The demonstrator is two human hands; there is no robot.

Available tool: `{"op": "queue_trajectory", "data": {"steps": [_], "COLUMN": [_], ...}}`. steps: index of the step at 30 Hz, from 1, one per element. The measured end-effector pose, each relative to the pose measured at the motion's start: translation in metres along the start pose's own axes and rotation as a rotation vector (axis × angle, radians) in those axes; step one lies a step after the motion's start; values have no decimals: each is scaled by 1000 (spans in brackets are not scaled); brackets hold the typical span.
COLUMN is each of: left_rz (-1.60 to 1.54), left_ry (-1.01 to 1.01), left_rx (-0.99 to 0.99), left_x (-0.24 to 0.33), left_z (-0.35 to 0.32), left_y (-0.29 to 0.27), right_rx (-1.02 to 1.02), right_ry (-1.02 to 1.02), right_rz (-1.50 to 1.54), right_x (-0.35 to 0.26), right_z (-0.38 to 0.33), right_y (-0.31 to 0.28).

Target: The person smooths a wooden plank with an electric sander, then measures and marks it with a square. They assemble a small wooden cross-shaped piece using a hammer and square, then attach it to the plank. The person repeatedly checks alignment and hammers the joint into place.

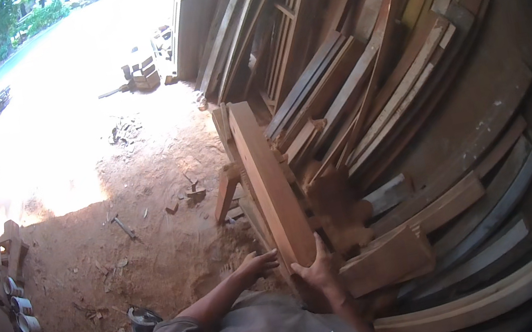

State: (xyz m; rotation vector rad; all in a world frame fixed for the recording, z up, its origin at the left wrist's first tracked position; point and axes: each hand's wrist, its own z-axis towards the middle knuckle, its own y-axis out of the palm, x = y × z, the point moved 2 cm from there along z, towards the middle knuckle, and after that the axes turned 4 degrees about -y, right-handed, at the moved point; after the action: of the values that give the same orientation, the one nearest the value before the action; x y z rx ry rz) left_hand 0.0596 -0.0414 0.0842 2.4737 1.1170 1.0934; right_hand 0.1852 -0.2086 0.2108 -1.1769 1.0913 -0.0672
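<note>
A long, squared wooden beam (270, 186) lies lengthwise in front of me on a wooden bench (249, 201), running away from my body. My right hand (316, 271) grips its near end, with the thumb on the left and the fingers along the right edge. Beside the beam's left side is my left hand (258, 264), fingers stretched out toward the wood. Whether those fingertips touch it I cannot tell. A slanted bench leg (226, 193) shows left of the beam.
Stacked planks (370, 112) lean along the right, with shorter timber (396, 260) close to my right arm. On the dirt floor lie a hammer (123, 227), a hand plane (194, 193) and a dark power tool (142, 321). White round containers (22, 305) line the left.
</note>
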Motion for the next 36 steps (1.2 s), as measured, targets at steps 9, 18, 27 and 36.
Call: {"op": "queue_trajectory", "data": {"steps": [9, 18, 27, 36], "left_rz": [-80, -153, -102, -113], "left_ry": [186, 646, 707, 691], "left_rx": [-271, -258, -134, -130], "left_x": [61, 194, 223, 223], "left_z": [-29, -110, -118, -124], "left_y": [50, 105, 109, 113], "right_rx": [151, 302, 343, 338], "right_ry": [-198, -571, -524, -483], "right_rz": [-168, 410, 387, 374], "right_x": [-101, -152, -184, -191], "right_z": [36, 111, 137, 134], "right_y": [-83, -126, -141, -145]}}
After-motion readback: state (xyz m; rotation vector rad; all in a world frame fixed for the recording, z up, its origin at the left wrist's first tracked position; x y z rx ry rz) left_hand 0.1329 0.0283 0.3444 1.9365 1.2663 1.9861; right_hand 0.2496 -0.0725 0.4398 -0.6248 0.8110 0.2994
